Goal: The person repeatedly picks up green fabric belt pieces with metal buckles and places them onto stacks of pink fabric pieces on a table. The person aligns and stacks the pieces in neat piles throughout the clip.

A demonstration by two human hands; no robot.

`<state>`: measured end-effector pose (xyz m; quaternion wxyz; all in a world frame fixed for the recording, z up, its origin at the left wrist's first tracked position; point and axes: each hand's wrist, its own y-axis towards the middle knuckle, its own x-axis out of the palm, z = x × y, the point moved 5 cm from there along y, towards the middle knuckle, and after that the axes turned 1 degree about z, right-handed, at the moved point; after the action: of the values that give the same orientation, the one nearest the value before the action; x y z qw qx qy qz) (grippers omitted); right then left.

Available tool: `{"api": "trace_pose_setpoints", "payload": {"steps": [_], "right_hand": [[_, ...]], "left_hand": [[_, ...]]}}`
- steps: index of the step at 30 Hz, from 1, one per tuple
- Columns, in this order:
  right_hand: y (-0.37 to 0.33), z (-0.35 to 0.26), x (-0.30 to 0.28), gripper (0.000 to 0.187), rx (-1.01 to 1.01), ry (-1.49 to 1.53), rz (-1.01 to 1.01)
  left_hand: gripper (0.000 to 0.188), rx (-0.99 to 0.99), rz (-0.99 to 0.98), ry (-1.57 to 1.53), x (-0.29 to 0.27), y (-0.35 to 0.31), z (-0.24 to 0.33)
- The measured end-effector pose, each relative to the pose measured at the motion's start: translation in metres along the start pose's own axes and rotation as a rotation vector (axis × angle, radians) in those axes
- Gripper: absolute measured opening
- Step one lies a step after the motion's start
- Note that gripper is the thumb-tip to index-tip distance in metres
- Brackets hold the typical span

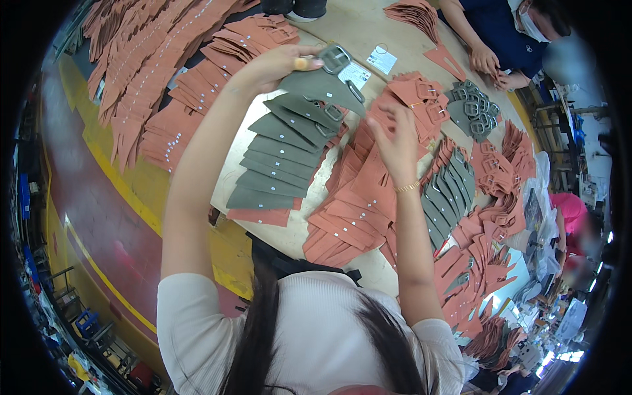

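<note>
Here's the green piece [315,87], up in my left hand [284,67], and my fingers are closed on its far side, right by the square metal buckle [336,59]. My right hand [398,139] is empty, fingers spread loosely and a little curled, just off to the right and slightly nearer. There's the relation that counts: the piece lies straight ahead of me, its long axis running left to right, and its right tip slopes near, pointing towards that free hand. Close, but apart! Left hand has the hold; right hand looks well placed to meet that tip, I'd judge.

Under the held piece, the green row [280,153] fans from far to near, each piece lying roughly crosswise and overlapping its neighbour. To its right sits the orange pile [355,214], with the orange buckled straps [424,99] beyond, and my right hand is over that side, so moving low there looks tight to me. Further right, a cluster of green buckles [475,110]; past it, a co-worker's hands [490,66], well clear of mine.

Room? The desk [349,27] shows a bare stretch on the far side, past the white card [380,59], and a narrow pale strip between row and pile. The near edge runs just below the row, close to my body.
</note>
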<state>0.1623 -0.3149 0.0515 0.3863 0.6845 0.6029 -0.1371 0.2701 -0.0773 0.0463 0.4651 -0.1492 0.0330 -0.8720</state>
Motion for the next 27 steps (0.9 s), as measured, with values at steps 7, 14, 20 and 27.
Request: {"api": "trace_pose_setpoints", "payload": {"steps": [7, 14, 20, 27], "right_hand": [[-0.070, 0.027, -0.069, 0.023, 0.286, 0.045, -0.058], [-0.111, 0.030, -0.083, 0.018, 0.385, 0.156, -0.015], [-0.161, 0.005, -0.072, 0.014, 0.346, 0.173, -0.208], [-0.265, -0.002, -0.057, 0.010, 0.236, 0.126, -0.352]], "left_hand": [[0.040, -0.336, 0.120, 0.774, -0.044, 0.067, -0.078], [0.057, -0.162, 0.110, 1.062, -0.042, 0.062, -0.064], [0.063, -0.067, 0.476, 1.299, -0.028, -0.006, 0.019], [0.070, 0.732, 0.570, 1.209, 0.096, -0.137, -0.034]]}}
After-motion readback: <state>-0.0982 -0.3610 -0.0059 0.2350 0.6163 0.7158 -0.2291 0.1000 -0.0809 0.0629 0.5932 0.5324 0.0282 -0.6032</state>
